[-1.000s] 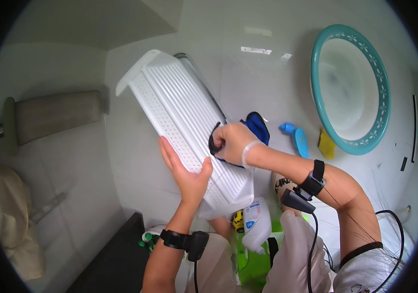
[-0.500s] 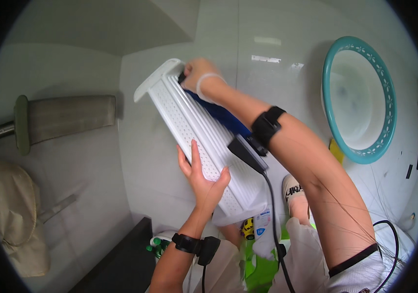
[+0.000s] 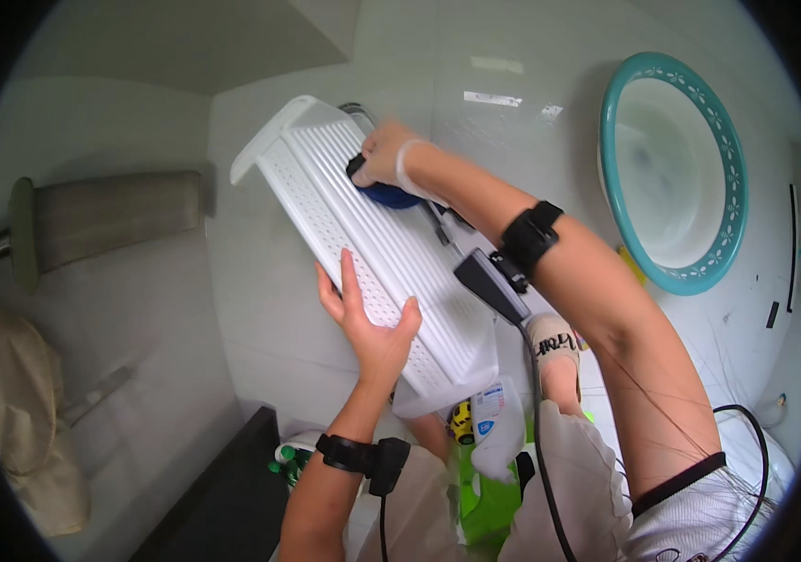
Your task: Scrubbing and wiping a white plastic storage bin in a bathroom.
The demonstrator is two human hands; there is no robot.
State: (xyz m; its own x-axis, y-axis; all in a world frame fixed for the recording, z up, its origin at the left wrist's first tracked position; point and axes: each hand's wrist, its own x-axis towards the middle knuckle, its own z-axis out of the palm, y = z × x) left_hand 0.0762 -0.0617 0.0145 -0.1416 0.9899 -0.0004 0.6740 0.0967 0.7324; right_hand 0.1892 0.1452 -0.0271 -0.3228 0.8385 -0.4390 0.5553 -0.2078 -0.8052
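A white plastic shelf panel [image 3: 391, 253], with ribs, a strip of small holes and raised ends, is held slanted in front of me. My left hand [image 3: 372, 328] grips its lower left edge, thumb over the ribbed face and fingers along the holed strip. Near the panel's far end, my right hand [image 3: 386, 155] is closed, slightly blurred, on a dark blue thing with a black end [image 3: 389, 195], lying against the ribs. My hand and arm partly hide it, so its kind is unclear. A clear band circles my right wrist.
A white basin with a teal patterned rim [image 3: 611, 140] stands at right. At left are a long-handled grey flat tool [image 3: 110, 220] and a beige cloth item [image 3: 21, 412]. Below the panel are a white bottle [image 3: 499, 417], a yellow toy car [image 3: 461, 421] and green material [image 3: 489, 515].
My right hand has shifted slightly down along the panel with the dark blue thing, which now looks shorter. The whole view has shifted a little; my left hand keeps its hold.
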